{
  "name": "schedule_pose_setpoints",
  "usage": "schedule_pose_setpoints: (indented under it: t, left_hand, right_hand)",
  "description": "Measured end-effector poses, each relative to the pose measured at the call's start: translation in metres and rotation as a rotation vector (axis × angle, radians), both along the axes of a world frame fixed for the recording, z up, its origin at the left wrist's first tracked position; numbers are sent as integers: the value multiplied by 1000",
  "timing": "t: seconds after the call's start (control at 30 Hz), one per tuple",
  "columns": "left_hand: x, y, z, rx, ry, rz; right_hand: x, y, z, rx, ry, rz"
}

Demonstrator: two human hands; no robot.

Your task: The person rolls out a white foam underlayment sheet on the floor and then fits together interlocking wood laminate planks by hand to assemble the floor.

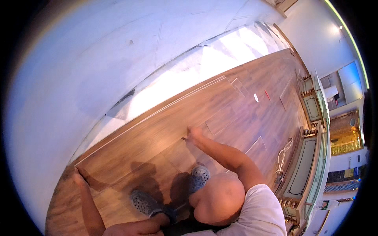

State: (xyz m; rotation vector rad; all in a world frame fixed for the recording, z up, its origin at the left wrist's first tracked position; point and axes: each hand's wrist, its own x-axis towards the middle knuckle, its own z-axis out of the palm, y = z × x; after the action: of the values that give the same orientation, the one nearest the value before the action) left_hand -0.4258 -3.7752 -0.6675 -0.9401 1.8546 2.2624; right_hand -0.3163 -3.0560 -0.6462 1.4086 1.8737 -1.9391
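Writing: sits too small and blurred to read, on a dark wall panel [341,176] with a yellow patch at far right.
Wood-look floor plank [153,135]: lies flat and slantwise in front of both feet, with a thin pale line along the far long edge.
Left hand [80,179]: touches the plank's left end; finger spread partly hidden, grip cannot be told.
Right hand [193,134]: rests low at the plank's near long edge, thumb apart from blurred fingers; cannot tell whether gripping or only pressing.
Grey clogs [200,177]: stand on brown flooring just on the near side of the plank.
Right knee [222,194]: juts up beside the right forearm, hides some floor.
White floor strip [169,92]: runs between brown flooring and pale wall [98,74].
Loose on flooring: includes a white oval piece [256,97], a thin red stick [267,94] and a pale looped cord [282,157], all right of the hands.
Glass-topped cabinets [304,169]: line the right side, well apart from the plank.
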Motion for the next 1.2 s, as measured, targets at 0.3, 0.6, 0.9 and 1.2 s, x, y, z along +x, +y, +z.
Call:
schedule_pose_setpoints:
  t: [0.3,0.6,0.9,1.2]
  left_hand:
    - [9,-18,11,-828,-285,-28]
    - [-6,-4,-32,-617,-139,40]
    - [-43,0,-67,-292,-93,-73]
    - [-18,-49,-36,-205,-143,-17]
  right_hand:
    - [24,11,-55,-431,41,-213]
    - [48,9,-3,-322,-15,-223]
    - [-2,-91,15,187,-118,635]
    - [11,-143,9,-504,-13,-247]
